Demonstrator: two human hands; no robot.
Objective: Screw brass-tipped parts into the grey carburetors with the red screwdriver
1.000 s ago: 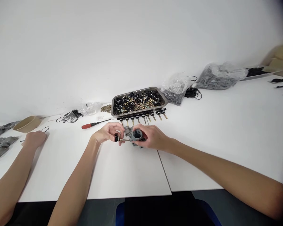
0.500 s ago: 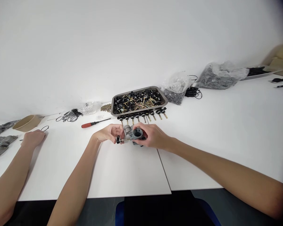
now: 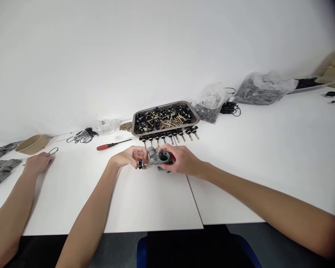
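**Both hands on a grey metal part at the middle of the table**

The right hand point(image 3: 181, 160) is wrapped around a grey cast-metal body with a round open bore point(image 3: 161, 158), holding it just above the white table point(image 3: 268, 156), near the seam between two tabletop panels. The left hand point(image 3: 130, 156) pinches a slim screw with a black knurled head point(image 3: 141, 164) between fingertips and thumb, its head touching the fingers and its thin shaft pointing toward the left side of the grey body; whether the tip is already seated in the body is hard to tell at this size.

Just beyond the hands lies a row of similar black-headed brass screws point(image 3: 169, 137), set side by side along the front edge of a shallow rectangular steel tray point(image 3: 194, 116) heaped with more black and brass parts. A red-handled screwdriver point(image 3: 111, 144) lies to the left of the row. Right of the tray sit a clear plastic bag of small dark parts point(image 3: 209, 103) and, farther right, a larger clear bag of grey parts point(image 3: 261, 90).

At the far left, another person's hand point(image 3: 37, 163) rests on the table beside a thin black rubber ring point(image 3: 53, 150), with a tan paper bowl point(image 3: 32, 144) just behind it.
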